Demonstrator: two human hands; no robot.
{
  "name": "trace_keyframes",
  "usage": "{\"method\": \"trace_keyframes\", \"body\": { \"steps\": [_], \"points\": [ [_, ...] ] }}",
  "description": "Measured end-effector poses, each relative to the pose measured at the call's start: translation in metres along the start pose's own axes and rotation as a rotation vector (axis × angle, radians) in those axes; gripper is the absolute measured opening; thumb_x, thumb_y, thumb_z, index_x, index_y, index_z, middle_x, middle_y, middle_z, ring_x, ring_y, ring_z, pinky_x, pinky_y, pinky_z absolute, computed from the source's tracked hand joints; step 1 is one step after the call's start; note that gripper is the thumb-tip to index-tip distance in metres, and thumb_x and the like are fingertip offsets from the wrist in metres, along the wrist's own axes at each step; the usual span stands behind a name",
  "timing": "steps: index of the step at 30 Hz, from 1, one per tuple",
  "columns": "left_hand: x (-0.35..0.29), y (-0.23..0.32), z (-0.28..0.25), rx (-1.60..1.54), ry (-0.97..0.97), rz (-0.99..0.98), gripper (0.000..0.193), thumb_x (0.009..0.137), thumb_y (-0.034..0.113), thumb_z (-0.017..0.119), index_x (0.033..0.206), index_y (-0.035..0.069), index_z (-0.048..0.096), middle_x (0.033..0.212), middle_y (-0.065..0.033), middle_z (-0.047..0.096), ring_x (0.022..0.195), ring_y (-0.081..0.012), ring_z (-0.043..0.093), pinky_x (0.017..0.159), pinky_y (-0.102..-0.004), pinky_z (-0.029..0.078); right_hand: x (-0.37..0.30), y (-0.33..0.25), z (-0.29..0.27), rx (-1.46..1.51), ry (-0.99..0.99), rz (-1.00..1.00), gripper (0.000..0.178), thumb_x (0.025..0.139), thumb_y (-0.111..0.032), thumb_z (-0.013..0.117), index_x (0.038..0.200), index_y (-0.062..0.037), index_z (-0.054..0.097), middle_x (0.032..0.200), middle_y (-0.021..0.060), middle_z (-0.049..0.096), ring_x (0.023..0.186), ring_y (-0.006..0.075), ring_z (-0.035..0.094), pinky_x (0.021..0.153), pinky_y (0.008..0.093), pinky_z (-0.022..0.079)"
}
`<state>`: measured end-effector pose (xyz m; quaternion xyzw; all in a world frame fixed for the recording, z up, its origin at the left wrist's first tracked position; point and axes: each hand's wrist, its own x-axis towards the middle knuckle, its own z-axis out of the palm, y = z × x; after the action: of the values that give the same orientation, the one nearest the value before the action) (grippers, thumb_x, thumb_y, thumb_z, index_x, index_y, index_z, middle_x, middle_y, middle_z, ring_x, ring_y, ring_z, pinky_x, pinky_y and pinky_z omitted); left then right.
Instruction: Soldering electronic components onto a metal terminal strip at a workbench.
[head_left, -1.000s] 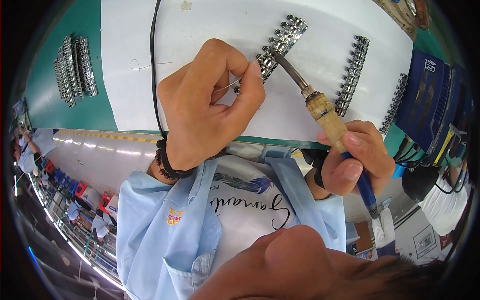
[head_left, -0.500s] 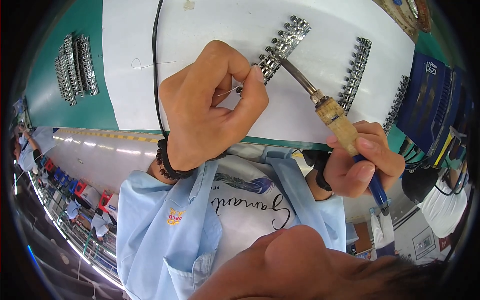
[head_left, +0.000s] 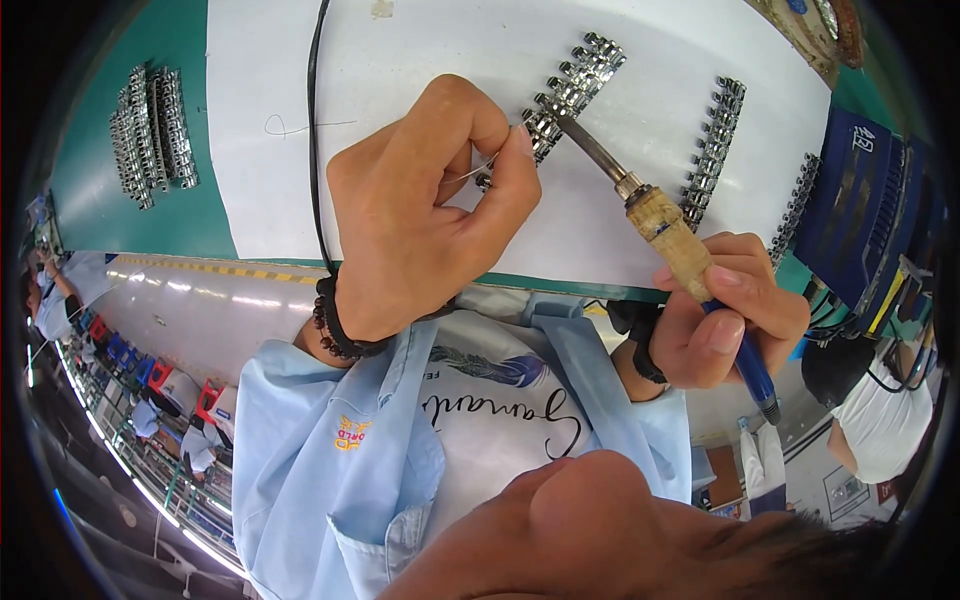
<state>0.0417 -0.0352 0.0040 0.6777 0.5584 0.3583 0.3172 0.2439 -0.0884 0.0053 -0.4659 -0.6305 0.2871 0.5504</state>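
A soldering iron (head_left: 663, 225) with a cork-like grip and blue rear end lies in my right hand (head_left: 735, 315), its fingers closed around the handle. Its tip touches or nearly touches a slanted row of shiny metal parts (head_left: 580, 82) on the white sheet. Pinched in my left hand (head_left: 415, 215) is a thin silvery wire, seemingly solder wire (head_left: 465, 177). The left fingertips are right beside the row's near end and hide part of it. Whether the wire meets the iron's tip is hidden behind the fingers.
Two more rows of metal parts, one in the middle right (head_left: 714, 145) and one farther right (head_left: 795, 205), lie before a blue box (head_left: 855, 215). Stacked rows (head_left: 152, 135) sit on the green mat at left. A black cable (head_left: 312, 130) crosses the white sheet (head_left: 262, 60).
My left hand and the iron's tip have shifted very slightly to the right along with the view. Both grips stay the same.
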Motion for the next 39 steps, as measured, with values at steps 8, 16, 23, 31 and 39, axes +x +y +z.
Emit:
{"method": "trace_keyframes", "body": {
  "steps": [8, 16, 23, 31, 39],
  "points": [
    [-0.006, 0.006, -0.002, -0.018, 0.0, 0.023, 0.019, 0.071, -0.006, 0.065, 0.069, 0.005, 0.05, 0.053, 0.0015, 0.041, 0.042, -0.0048, 0.03, 0.039, -0.022, 0.023, -0.005, -0.007, 0.0, 0.005, 0.009, -0.005, 0.025, 0.09, -0.024, 0.055, 0.095, 0.0011, 0.052, 0.06, 0.0181, 0.059, 0.051, 0.0194, 0.053, 0.051, 0.0274, 0.041],
    [-0.024, 0.013, -0.016, -0.079, 0.17, -0.007, 0.016, 0.073, -0.004, 0.064, 0.071, 0.004, 0.051, 0.053, 0.0027, 0.039, 0.043, -0.0025, 0.025, 0.041, -0.0209, 0.019, -0.019, -0.02, 0.004, 0.065, 0.124, -0.104, 0.027, 0.092, -0.025, 0.049, 0.094, 0.0016, 0.05, 0.06, 0.018, 0.058, 0.05, 0.0193, 0.052, 0.05, 0.0276, 0.041],
    [-0.045, 0.013, -0.029, -0.154, 0.063, -0.048, 0.015, 0.08, 0.001, 0.062, 0.074, 0.004, 0.049, 0.058, 0.007, 0.039, 0.052, -0.0002, 0.024, 0.046, -0.019, 0.018, -0.038, -0.037, 0.012, 0.015, 0.224, -0.136, 0.028, 0.094, -0.025, 0.045, 0.096, 0.0028, 0.048, 0.059, 0.0173, 0.057, 0.047, 0.0197, 0.052, 0.046, 0.0267, 0.042],
    [-0.048, 0.01, -0.033, -0.081, 0.023, -0.033, 0.015, 0.076, -0.001, 0.062, 0.072, 0.005, 0.049, 0.056, 0.0073, 0.039, 0.05, -0.0001, 0.025, 0.046, -0.0192, 0.017, -0.04, -0.044, 0.017, -0.041, 0.034, -0.104, 0.032, 0.094, -0.027, 0.05, 0.097, 0.0043, 0.05, 0.058, 0.0168, 0.058, 0.046, 0.0209, 0.055, 0.043, 0.0263, 0.044],
    [-0.041, 0.002, -0.031, -0.079, 0.054, -0.001, 0.018, 0.067, -0.004, 0.063, 0.069, 0.006, 0.047, 0.051, 0.0025, 0.032, 0.042, -0.0042, 0.025, 0.04, -0.0217, 0.021, -0.041, -0.039, 0.017, -0.056, -0.044, -0.085, 0.034, 0.092, -0.029, 0.055, 0.101, 0.0044, 0.051, 0.059, 0.0185, 0.059, 0.05, 0.0207, 0.057, 0.047, 0.0272, 0.046]
  ]
}}
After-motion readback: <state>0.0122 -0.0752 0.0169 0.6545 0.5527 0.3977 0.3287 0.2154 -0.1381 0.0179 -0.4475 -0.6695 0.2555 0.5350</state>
